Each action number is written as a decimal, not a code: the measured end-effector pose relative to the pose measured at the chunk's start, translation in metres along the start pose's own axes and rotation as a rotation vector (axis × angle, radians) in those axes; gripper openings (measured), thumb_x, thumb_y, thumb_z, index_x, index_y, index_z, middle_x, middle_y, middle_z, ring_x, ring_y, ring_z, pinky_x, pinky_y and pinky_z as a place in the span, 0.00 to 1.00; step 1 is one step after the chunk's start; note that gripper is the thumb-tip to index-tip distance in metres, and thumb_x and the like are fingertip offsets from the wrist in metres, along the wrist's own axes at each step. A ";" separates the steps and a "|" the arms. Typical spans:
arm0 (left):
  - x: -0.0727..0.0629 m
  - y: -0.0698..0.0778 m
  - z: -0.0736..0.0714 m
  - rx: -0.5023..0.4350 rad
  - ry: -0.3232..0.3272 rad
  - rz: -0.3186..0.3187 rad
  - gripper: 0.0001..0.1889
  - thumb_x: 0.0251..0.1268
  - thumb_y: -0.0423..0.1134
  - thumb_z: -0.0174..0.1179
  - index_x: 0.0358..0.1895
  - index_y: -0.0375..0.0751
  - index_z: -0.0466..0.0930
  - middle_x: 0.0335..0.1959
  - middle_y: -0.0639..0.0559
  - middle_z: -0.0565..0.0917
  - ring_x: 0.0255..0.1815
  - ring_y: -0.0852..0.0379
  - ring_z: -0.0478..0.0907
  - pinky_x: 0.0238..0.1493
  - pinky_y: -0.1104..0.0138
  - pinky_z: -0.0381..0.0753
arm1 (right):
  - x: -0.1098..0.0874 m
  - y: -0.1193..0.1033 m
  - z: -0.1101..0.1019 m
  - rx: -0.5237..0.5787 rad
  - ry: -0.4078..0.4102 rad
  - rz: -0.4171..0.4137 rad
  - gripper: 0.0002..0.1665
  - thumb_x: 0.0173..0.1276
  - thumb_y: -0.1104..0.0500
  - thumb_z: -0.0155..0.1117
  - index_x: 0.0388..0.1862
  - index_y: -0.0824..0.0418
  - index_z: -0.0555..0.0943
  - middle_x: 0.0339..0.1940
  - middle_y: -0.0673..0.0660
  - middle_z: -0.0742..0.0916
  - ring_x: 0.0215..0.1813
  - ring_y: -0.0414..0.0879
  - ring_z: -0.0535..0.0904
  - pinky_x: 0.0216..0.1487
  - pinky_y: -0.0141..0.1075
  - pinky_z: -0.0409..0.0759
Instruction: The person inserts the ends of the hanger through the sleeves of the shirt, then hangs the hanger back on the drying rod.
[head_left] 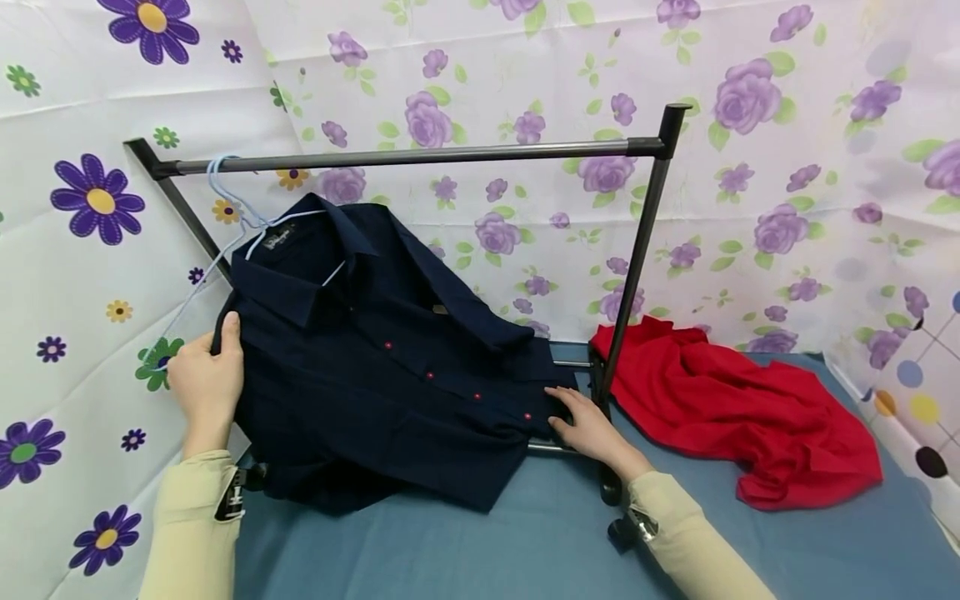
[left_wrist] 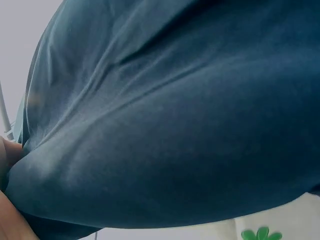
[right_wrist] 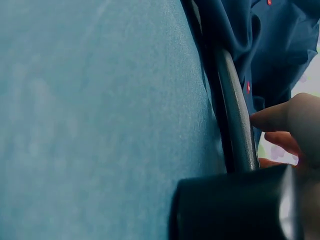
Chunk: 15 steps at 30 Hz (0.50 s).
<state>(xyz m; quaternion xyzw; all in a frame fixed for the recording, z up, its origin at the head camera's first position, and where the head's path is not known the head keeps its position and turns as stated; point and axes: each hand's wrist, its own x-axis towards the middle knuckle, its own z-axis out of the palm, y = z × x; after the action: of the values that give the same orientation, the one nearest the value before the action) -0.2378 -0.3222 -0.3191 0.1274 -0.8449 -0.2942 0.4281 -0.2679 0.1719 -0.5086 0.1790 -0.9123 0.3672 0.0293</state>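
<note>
A navy button-up shirt with red buttons spreads slantwise across the clothes rack, collar at upper left. A light blue hanger hooks over the rack's top bar. One hanger arm passes into the collar; the other shows outside the shirt at left. My left hand grips the shirt's left shoulder edge, thumb uppermost. In the left wrist view, navy cloth fills most of the picture. My right hand touches the shirt's lower front with extended fingers. The right wrist view shows its thumb beside the hem.
A crumpled red garment lies right of the rack on the blue cloth-covered surface. The rack's right post stands beside my right hand, with lower bars behind the shirt. Flower-patterned sheets hang behind and at the left.
</note>
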 end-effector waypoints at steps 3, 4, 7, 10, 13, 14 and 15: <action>0.005 -0.005 -0.003 0.024 -0.008 -0.020 0.35 0.74 0.60 0.51 0.12 0.36 0.70 0.29 0.25 0.82 0.39 0.23 0.77 0.35 0.40 0.67 | -0.002 -0.001 -0.001 -0.009 0.003 0.002 0.35 0.73 0.60 0.63 0.77 0.61 0.66 0.75 0.69 0.69 0.76 0.66 0.61 0.71 0.62 0.61; 0.007 -0.006 -0.005 0.035 -0.011 -0.028 0.35 0.75 0.60 0.50 0.12 0.36 0.70 0.32 0.25 0.82 0.40 0.22 0.77 0.36 0.39 0.67 | -0.002 -0.001 -0.001 -0.011 0.003 0.003 0.35 0.73 0.60 0.63 0.77 0.61 0.66 0.75 0.69 0.69 0.75 0.66 0.62 0.71 0.62 0.61; 0.011 -0.011 -0.010 0.068 -0.019 -0.037 0.36 0.75 0.61 0.49 0.12 0.37 0.70 0.34 0.23 0.82 0.41 0.21 0.76 0.35 0.38 0.67 | -0.002 -0.002 -0.001 -0.012 0.003 0.012 0.36 0.72 0.61 0.65 0.76 0.61 0.67 0.74 0.69 0.70 0.74 0.65 0.64 0.70 0.61 0.63; 0.015 -0.015 -0.014 0.110 -0.028 -0.026 0.36 0.76 0.61 0.47 0.12 0.37 0.68 0.32 0.22 0.81 0.39 0.20 0.75 0.31 0.40 0.65 | -0.002 -0.001 -0.001 -0.009 0.009 0.020 0.34 0.72 0.61 0.65 0.75 0.61 0.69 0.73 0.68 0.72 0.73 0.64 0.66 0.70 0.60 0.65; 0.017 -0.017 -0.017 0.142 -0.017 0.002 0.36 0.76 0.61 0.47 0.11 0.38 0.66 0.30 0.22 0.80 0.37 0.21 0.75 0.27 0.42 0.64 | -0.002 0.000 -0.001 -0.013 0.020 0.020 0.31 0.73 0.61 0.64 0.73 0.62 0.71 0.71 0.68 0.73 0.72 0.63 0.67 0.69 0.59 0.66; 0.017 -0.017 -0.018 0.148 -0.013 0.012 0.36 0.76 0.60 0.47 0.11 0.39 0.66 0.29 0.22 0.79 0.36 0.21 0.74 0.27 0.43 0.64 | -0.002 0.001 -0.002 -0.011 0.022 0.020 0.31 0.73 0.61 0.64 0.73 0.63 0.72 0.71 0.68 0.73 0.72 0.63 0.68 0.69 0.58 0.67; 0.017 -0.017 -0.019 0.151 -0.005 0.021 0.35 0.76 0.60 0.47 0.11 0.39 0.65 0.28 0.23 0.79 0.36 0.21 0.74 0.26 0.43 0.63 | -0.003 0.001 -0.002 -0.007 0.024 0.020 0.30 0.73 0.60 0.64 0.72 0.63 0.72 0.71 0.68 0.74 0.72 0.63 0.68 0.69 0.58 0.67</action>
<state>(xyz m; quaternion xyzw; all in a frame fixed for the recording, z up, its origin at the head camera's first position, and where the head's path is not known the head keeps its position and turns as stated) -0.2338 -0.3511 -0.3094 0.1496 -0.8672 -0.2255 0.4180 -0.2661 0.1748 -0.5086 0.1653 -0.9150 0.3663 0.0371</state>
